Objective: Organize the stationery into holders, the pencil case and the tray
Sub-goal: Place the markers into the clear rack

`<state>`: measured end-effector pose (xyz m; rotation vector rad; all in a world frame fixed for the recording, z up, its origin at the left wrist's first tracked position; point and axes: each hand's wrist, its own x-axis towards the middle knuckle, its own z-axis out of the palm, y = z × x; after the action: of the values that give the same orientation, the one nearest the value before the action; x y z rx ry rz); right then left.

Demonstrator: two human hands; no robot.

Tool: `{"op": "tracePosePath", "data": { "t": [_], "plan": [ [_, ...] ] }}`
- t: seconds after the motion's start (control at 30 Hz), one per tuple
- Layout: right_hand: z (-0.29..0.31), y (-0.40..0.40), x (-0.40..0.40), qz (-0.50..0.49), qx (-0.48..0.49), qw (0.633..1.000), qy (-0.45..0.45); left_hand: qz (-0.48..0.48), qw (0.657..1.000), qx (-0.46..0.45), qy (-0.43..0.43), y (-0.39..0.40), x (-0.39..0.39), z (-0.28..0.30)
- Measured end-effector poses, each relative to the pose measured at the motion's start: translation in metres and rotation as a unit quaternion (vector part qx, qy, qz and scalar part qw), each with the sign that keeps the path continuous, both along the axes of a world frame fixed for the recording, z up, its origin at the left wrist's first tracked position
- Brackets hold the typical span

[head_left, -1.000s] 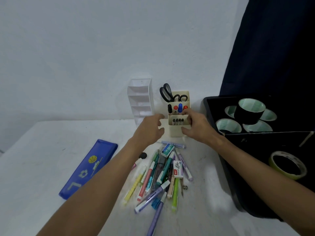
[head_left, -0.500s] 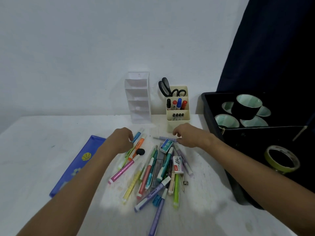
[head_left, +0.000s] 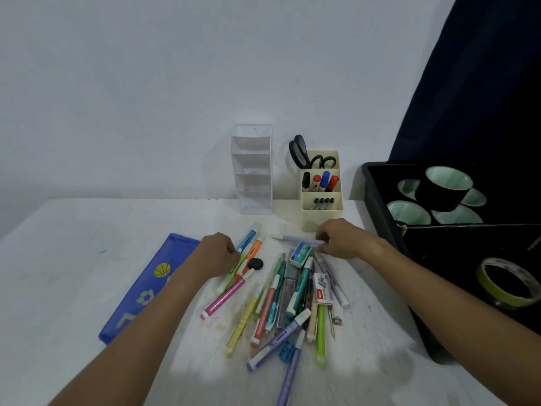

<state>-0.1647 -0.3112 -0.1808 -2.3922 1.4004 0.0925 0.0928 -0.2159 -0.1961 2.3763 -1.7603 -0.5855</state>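
I read two labels in the pile of pens and markers on the white table: the small teal-and-white box carries "No. 10", and the white-and-red box reads "STAPLER"; finer print is illegible. The flat blue pencil case shows a basketball and a football graphic without text.

My left hand rests on the pile's left edge, fingers curled around the light-blue, orange and green highlighters. My right hand pinches the end of a lilac pen lying just in front of the cream plastic holder.

Compared with one second ago, both hands have left the cream holder and dropped to the table; half a second ago they were already at these items. The holder contains black scissors and capped markers. The clear tiered holder stands beside it. The black tray with tape rolls sits at right.
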Motion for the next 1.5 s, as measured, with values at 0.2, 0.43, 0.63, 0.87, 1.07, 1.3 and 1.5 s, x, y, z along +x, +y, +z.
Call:
{"op": "tracePosePath", "data": {
  "t": [0.2,0.43,0.63,0.87,1.07,1.3,1.5],
  "plan": [
    [0.022,0.016,0.001,0.016,-0.039,0.993,-0.107,-0.008,1.0,-0.002,-0.008,-0.001,-0.001,0.006],
    [0.078,0.027,0.016,0.057,-0.112,0.961,-0.247,0.022,0.974,-0.217,0.062,0.007,0.003,0.062],
    [0.13,0.011,0.049,0.065,-0.273,0.896,-0.344,-0.007,0.913,-0.408,0.013,0.0,0.003,0.146],
    [0.133,-0.013,0.088,0.073,-0.279,0.89,-0.353,-0.048,0.918,-0.39,-0.05,-0.03,0.011,0.175],
    [0.102,-0.031,0.113,0.062,-0.233,0.909,-0.34,-0.072,0.939,-0.33,-0.065,-0.053,0.011,0.157],
    [0.079,-0.051,0.142,0.06,-0.219,0.902,-0.367,-0.066,0.955,-0.284,-0.051,-0.08,0.021,0.142],
    [0.071,-0.066,0.146,0.097,-0.228,0.898,-0.362,-0.074,0.95,-0.302,-0.018,-0.092,0.028,0.128]
  ]
}}
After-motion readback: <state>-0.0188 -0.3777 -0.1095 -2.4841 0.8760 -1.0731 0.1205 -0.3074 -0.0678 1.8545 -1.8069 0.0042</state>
